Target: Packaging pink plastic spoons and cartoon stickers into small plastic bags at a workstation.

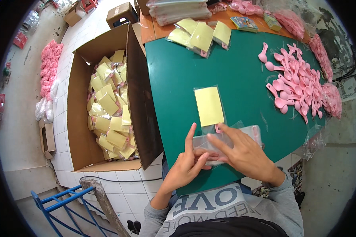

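A clear bag with a yellow card [209, 106] in it lies on the green table in front of me. The pink end of a spoon [218, 128] shows at its near edge. Nearer to me lies a stack of clear plastic bags [247, 134]. My right hand [245, 152] is over these bags, its fingers stretched toward the pink spoon end. Beside the bags' left end is my left hand [188, 166], index finger pointing up and thumb apart. Its other fingers are partly bent, near the bags. Neither hand visibly grips anything.
Loose pink spoons [292, 81] are heaped at the right of the green table [174, 83]. Filled bags with yellow cards [201, 36] lie at the far edge. A cardboard box [80, 130] of similar packs stands left, behind a blue metal frame [63, 197].
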### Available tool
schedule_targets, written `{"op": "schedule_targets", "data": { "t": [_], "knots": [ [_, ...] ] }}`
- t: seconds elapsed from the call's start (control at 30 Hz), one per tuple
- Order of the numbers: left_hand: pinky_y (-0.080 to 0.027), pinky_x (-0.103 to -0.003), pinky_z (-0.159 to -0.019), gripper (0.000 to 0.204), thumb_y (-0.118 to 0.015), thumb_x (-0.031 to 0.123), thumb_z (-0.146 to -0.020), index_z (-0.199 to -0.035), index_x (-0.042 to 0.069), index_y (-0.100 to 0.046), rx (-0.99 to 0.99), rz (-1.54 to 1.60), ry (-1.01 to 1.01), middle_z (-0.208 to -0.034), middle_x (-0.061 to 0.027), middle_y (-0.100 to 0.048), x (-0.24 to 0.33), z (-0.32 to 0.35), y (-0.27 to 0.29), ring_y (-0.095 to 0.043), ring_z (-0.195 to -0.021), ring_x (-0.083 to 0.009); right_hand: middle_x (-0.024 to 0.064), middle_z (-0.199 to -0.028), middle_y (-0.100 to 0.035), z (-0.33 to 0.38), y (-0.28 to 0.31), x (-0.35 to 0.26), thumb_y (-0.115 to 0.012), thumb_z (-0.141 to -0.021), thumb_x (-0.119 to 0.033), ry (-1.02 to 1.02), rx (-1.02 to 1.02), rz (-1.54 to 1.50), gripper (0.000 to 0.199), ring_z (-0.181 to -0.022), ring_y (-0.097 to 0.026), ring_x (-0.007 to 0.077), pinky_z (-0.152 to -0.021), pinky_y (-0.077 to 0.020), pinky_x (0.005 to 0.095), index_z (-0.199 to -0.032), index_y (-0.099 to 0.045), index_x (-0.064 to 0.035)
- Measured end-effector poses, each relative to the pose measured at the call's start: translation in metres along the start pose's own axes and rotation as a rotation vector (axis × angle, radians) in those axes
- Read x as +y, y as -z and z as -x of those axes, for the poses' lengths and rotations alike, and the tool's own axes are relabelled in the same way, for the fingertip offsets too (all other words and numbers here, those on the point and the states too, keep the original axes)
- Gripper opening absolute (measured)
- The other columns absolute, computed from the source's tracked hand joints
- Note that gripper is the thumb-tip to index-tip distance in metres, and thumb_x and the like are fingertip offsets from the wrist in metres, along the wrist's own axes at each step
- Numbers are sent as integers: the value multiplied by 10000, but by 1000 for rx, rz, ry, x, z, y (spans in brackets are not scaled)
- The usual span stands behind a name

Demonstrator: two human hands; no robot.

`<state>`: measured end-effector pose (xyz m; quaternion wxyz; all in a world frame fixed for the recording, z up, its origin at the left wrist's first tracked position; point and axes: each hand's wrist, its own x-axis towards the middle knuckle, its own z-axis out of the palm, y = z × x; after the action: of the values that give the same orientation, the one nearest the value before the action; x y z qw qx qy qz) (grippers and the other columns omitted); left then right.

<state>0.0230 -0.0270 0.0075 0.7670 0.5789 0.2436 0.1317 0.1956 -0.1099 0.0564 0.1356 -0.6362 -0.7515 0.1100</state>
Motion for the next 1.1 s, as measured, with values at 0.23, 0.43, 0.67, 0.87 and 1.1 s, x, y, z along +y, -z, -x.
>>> {"op": "schedule_targets", "data": {
  "t": [0.23, 0.43, 0.67, 0.87, 1.1],
  "knots": [
    [-558, -318, -728, 649, -380, -5, -916, -1401, 64, 47, 25, 0, 19, -996, -184, -618, 2, 9, -4, -630, -914, -243, 122, -951, -501, 4, -12, -4, -644, -733, -104, -31, 39, -251, 226, -905, -499, 288, -762, -417, 378, -921, -545, -27],
    [-543, -328, -735, 604, -382, 4, -917, -1399, 42, -19, 109, -156, -58, -952, -162, -617, 6, 11, -13, -632, -834, -220, 119, -878, -475, -8, -24, 3, -636, -733, -77, -43, 13, -449, 168, -883, -479, 292, -756, -411, 375, -848, -529, -17],
    [-488, -306, -668, 591, -406, 41, -916, -1399, 25, -66, 131, -236, -103, -819, -155, -630, 2, 10, -10, -627, -731, -192, 114, -845, -469, -9, -17, 4, -627, -729, -57, -23, -11, -500, 144, -871, -483, 284, -744, -410, 372, -804, -508, -25],
    [-490, -225, -637, 468, -378, 9, -918, -1366, 60, -252, 90, -301, 2, -737, -83, -634, 15, -8, -13, -598, -715, -92, 95, -833, -466, 0, -12, -5, -643, -743, -111, 57, -11, -403, 162, -835, -482, 276, -716, -380, 378, -788, -500, -51],
    [-466, -190, -598, 328, -383, 0, -915, -1242, 27, -406, 255, -153, -42, -756, -91, -640, -4, -7, -13, -605, -709, -74, 69, -805, -445, 9, 31, 43, -611, -811, -174, 361, -325, -734, 166, -778, -469, 237, -694, -360, 355, -800, -485, -66]
  ]
}}
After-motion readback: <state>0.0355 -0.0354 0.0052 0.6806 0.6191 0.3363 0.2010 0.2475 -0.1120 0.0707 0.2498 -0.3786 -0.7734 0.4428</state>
